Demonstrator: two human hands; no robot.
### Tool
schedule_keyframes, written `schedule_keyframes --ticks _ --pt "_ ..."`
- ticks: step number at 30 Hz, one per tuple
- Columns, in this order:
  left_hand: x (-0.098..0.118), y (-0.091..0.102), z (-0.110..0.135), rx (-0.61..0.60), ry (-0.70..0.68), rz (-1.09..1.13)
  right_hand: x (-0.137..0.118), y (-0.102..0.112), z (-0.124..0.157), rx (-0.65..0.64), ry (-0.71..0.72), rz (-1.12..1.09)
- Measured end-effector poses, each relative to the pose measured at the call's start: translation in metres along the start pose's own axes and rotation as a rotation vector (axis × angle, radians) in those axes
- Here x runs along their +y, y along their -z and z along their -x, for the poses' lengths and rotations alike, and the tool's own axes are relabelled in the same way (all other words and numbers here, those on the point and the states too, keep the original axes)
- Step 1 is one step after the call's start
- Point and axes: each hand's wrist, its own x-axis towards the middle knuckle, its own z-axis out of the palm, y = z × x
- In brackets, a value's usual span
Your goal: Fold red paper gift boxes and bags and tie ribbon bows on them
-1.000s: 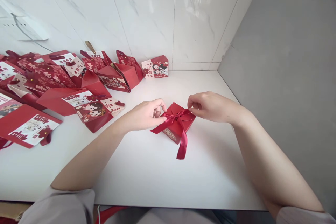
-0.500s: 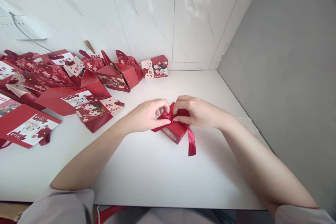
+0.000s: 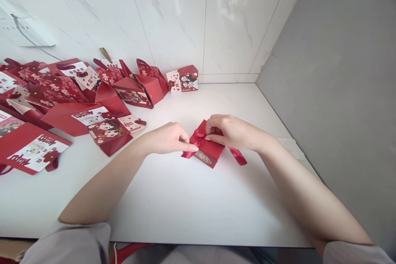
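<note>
A small red gift box (image 3: pixel 212 154) with a pale printed picture on its side sits on the white table. Across its top runs a shiny red ribbon (image 3: pixel 198 135), gathered in a knot or bow, one tail lying out to the right on the table. My right hand (image 3: pixel 230 132) pinches the ribbon close to the knot, fingers curled. At the box's left side is my left hand (image 3: pixel 168 138), thumb and bent forefinger together on the ribbon's left part. The fingertips partly hide the knot.
Many red gift boxes (image 3: pixel 62 86) with printed cards and ribbon handles crowd the left of the white table (image 3: pixel 192 210). One box (image 3: pixel 188 78) leans by the tiled wall (image 3: pixel 173 16). A grey wall (image 3: pixel 334 70) stands on the right. A cable (image 3: pixel 34 43) hangs at upper left.
My left hand has shifted slightly left and down, off the knot's centre. The ribbon's right tail has swung outward to the right. The box has turned slightly.
</note>
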Motion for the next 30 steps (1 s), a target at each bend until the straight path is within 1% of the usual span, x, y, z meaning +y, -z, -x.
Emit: schedule_keyframes --ticks 2,5,7,9,11,13,17,20,21,23,26,27,30 --pt "0.0 -0.002 0.0 0.082 -0.033 -0.008 -0.001 0.003 0.001 -0.016 0.007 -0.022" --pt "0.003 -0.006 -0.001 0.301 -0.151 0.019 -0.002 0.014 0.005 -0.057 -0.041 -0.111" --pt "0.006 -0.009 -0.003 0.412 -0.248 0.014 0.0 0.023 0.009 -0.053 -0.145 -0.169" --pt "0.007 -0.011 -0.005 0.457 -0.321 -0.015 0.004 0.031 0.013 -0.048 -0.282 -0.185" --pt "0.007 -0.012 -0.008 0.448 -0.35 -0.036 0.009 0.036 0.015 -0.109 -0.396 -0.179" --pt "0.005 -0.013 -0.011 0.413 -0.325 -0.035 0.012 0.039 0.016 -0.197 -0.44 -0.174" --pt "0.003 -0.011 -0.012 0.301 -0.274 0.044 0.012 0.037 0.014 -0.26 -0.384 -0.213" --pt "0.002 -0.009 -0.009 0.225 -0.282 0.064 0.01 0.034 0.011 -0.352 -0.355 -0.354" --pt "0.001 -0.008 -0.008 0.211 -0.278 0.058 0.009 0.033 0.01 -0.361 -0.348 -0.405" --pt "0.001 -0.007 -0.007 0.195 -0.264 0.045 0.009 0.032 0.009 -0.314 -0.349 -0.469" --pt "0.002 -0.005 -0.005 0.198 -0.254 0.05 0.008 0.031 0.008 -0.213 -0.405 -0.477" --pt "0.003 -0.005 -0.005 0.205 -0.257 0.056 0.008 0.031 0.008 -0.203 -0.428 -0.473" --pt "0.005 -0.004 -0.004 0.197 -0.269 0.059 0.006 0.032 0.007 -0.228 -0.461 -0.479"
